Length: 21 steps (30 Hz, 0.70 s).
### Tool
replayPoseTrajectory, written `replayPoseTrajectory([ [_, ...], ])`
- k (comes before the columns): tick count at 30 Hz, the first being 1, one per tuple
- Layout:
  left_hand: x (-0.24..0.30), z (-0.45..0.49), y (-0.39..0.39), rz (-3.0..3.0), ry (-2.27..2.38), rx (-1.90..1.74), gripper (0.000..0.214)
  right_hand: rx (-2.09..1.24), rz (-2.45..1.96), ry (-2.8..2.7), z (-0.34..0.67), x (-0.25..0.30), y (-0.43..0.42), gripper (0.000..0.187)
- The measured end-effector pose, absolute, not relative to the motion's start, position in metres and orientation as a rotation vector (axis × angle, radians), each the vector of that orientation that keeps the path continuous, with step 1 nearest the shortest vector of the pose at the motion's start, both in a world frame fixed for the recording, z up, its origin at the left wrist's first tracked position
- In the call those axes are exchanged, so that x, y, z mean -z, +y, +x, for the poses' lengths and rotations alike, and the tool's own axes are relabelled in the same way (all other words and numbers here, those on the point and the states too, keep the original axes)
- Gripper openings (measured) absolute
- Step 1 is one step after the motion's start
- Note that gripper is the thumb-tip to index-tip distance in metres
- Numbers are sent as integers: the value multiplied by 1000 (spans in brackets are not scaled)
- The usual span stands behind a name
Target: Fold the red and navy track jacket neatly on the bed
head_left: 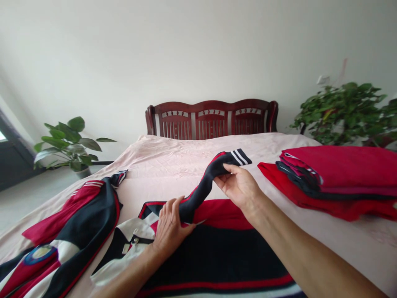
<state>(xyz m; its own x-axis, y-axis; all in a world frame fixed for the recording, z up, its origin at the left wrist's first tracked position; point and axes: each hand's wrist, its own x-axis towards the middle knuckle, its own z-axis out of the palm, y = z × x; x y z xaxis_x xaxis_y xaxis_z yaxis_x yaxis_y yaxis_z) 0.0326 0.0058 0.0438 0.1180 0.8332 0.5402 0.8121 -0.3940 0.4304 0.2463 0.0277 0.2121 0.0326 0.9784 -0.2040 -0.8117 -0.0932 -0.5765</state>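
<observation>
Head view: my right grip is pinching the dark sleeve of a jacket just short of its white-striped cuff, and is holding that end up off the pink-covered bed. My left grip is lying over the lower end of the sleeve, beside the white collar, thumb standing apart — whether its fingers are closing on cloth, I cannot tell. The jacket's dark body is lying spread on the bed right before me, a red panel crossing it beyond and a red stripe running along its near edge. To my left, apart from it, a second red, navy and white garment is lying rumpled; to my right a stack of folded clothes, mostly red, is sitting near my forearm — and a wooden headboard is standing behind the bed.
</observation>
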Motion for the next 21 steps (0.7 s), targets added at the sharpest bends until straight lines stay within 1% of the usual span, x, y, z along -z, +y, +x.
replayPoseTrajectory([
  [2,-36,49,9,2293,1780,-1184,96,-1537,-661,-338,240,-221,22,18],
  [4,-32,57,19,2253,1845,-1221,96,-1529,-662,-336,234,-226,19,14],
  [7,-31,62,33,2189,1904,-1275,83,-1515,-649,-317,230,-229,15,12],
  [10,-34,55,41,2192,1858,-1191,63,-1508,-637,-349,233,-228,13,14],
  [12,-39,44,45,2278,1750,-1082,63,-1514,-653,-397,239,-227,12,16],
  [15,-53,17,56,2407,1490,-822,81,-1564,-681,-490,251,-228,8,18],
  [18,-79,-10,74,2394,1210,-419,97,-1591,-687,-568,259,-234,4,17],
  [19,-88,-17,81,2351,1157,-321,98,-1589,-683,-590,260,-236,3,17],
  [21,-107,-27,95,2173,1047,-166,91,-1591,-661,-635,259,-241,0,16],
])
